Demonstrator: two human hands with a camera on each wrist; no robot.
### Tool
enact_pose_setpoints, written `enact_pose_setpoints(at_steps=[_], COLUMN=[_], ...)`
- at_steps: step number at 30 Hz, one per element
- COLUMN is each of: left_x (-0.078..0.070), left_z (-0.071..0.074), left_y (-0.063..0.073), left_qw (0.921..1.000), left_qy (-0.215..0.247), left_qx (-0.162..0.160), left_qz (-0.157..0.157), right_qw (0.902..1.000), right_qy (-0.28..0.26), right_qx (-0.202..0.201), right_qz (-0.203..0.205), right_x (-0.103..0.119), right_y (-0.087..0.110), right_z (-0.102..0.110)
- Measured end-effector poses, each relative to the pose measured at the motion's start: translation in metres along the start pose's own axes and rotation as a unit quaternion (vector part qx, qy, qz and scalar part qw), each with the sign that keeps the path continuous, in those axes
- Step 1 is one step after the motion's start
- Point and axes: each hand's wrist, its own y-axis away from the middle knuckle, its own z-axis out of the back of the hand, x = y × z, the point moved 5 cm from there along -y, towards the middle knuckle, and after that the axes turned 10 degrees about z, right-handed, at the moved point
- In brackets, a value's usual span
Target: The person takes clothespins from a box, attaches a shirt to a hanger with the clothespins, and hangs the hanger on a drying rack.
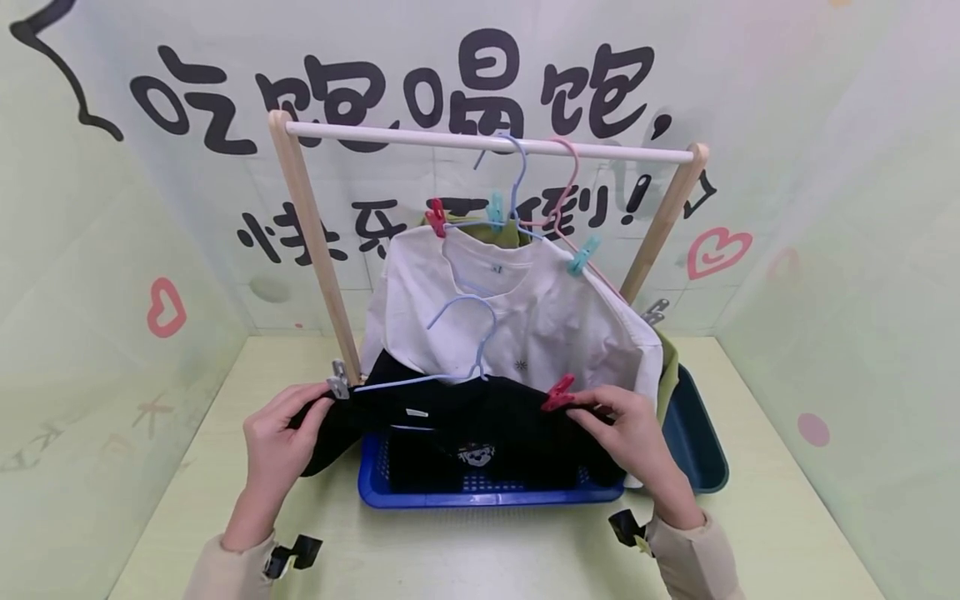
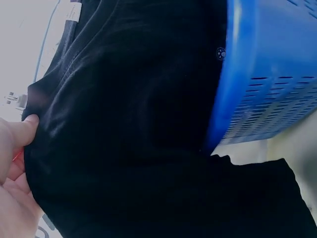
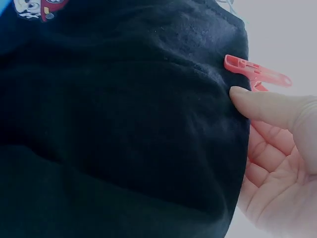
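A black T-shirt [image 1: 517,421] hangs on a light blue hanger [image 1: 412,383], held up over the blue basket [image 1: 495,500]. My left hand [image 1: 281,429] pinches its left shoulder beside a grey clothespin [image 1: 338,380]. At the other shoulder my right hand [image 1: 626,429] pinches the black cloth next to a red clothespin [image 1: 558,392]. The right wrist view shows the thumb on the front of the T-shirt [image 3: 129,114], close below the red clothespin [image 3: 257,72]. In the left wrist view the thumb presses the cloth's edge. The hanger's hook points up, apart from the rack's bar.
A rack with a white bar [image 1: 420,137] and wooden legs stands behind. From it hang a white T-shirt [image 1: 585,325] with red and teal clothespins, and a green garment [image 1: 667,375] on a pink hanger [image 1: 573,167]. A dark teal bin [image 1: 708,458] sits at the right.
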Motion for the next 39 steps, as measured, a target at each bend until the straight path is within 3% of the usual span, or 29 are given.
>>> enact_pose_setpoints(at_steps=[9,15,22,26,33,39], left_x=[-0.007,-0.010,-0.010,-0.011,-0.009,-0.010], left_z=[-0.004,-0.008,-0.015,-0.025,-0.042,-0.055], left_y=[-0.023,-0.045,-0.074,-0.092,-0.117,-0.146], left_qw=[0.9998,0.9991,0.9983,0.9988,0.9977,0.9956], left_qy=[0.002,-0.008,-0.012,-0.024,-0.066,-0.091], left_qx=[-0.014,-0.028,-0.016,-0.014,0.001,0.007], left_qz=[0.011,0.031,0.055,0.040,-0.016,-0.021], right_qw=[0.9982,0.9965,0.9925,0.9888,0.9836,0.9740], right_qy=[0.023,0.047,0.081,0.109,0.144,0.185], right_qx=[-0.035,-0.041,-0.052,-0.059,-0.056,-0.081], right_qz=[0.042,0.056,0.075,0.083,0.092,0.102], right_x=[0.013,0.019,0.032,0.037,0.041,0.043], right_y=[-0.020,-0.036,-0.057,-0.068,-0.084,-0.104], right_z=[0.015,0.026,0.037,0.044,0.051,0.056])
